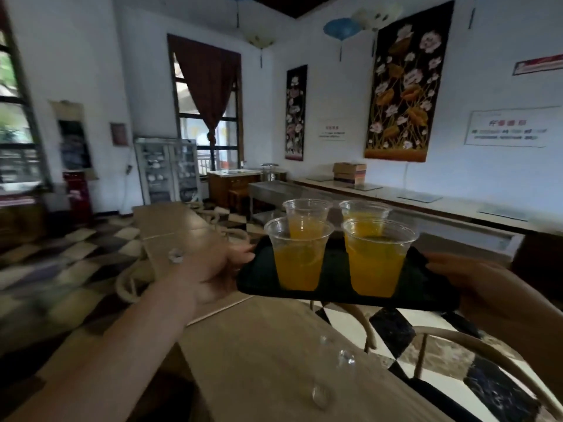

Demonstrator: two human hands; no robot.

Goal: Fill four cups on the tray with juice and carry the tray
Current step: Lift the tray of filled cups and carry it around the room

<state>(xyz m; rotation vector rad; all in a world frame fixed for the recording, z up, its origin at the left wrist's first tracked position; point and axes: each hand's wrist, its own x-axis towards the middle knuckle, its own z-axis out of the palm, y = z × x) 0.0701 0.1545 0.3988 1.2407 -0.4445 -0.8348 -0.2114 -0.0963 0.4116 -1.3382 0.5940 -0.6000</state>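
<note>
So we've got the tray (262,278) up in the air, clear of the wooden table (274,360), with one hand on each short end. Our left hand (213,269) is clamped on the left edge, thumb over the rim and fingers apparently tucked underneath. Our right hand (475,281) is wrapped around the right end the same way, though it's dim over there and we can't really make out the fingers.

All four cups (300,254) sit in a tight two-by-two cluster in the middle of the tray, right between our hands, each holding orange juice (376,275). The near pair look roughly two-thirds full; the far pair are partly hidden behind them.

Handling-wise, we'd guess this is the tricky bit: thin clear plastic cups, light and squishy, top-heavy with liquid, standing on what looks like a smooth dark tray. Nothing is stopping them from sliding if we tilt. The tray itself looks stiff enough, so gripping both ends is the right call, and it keeps the weight centred. It looks slightly tipped toward the right in the head view, though that could just be the wide lens. Slow steps, level hands, and mind the chair (457,345) beside the table.
</note>
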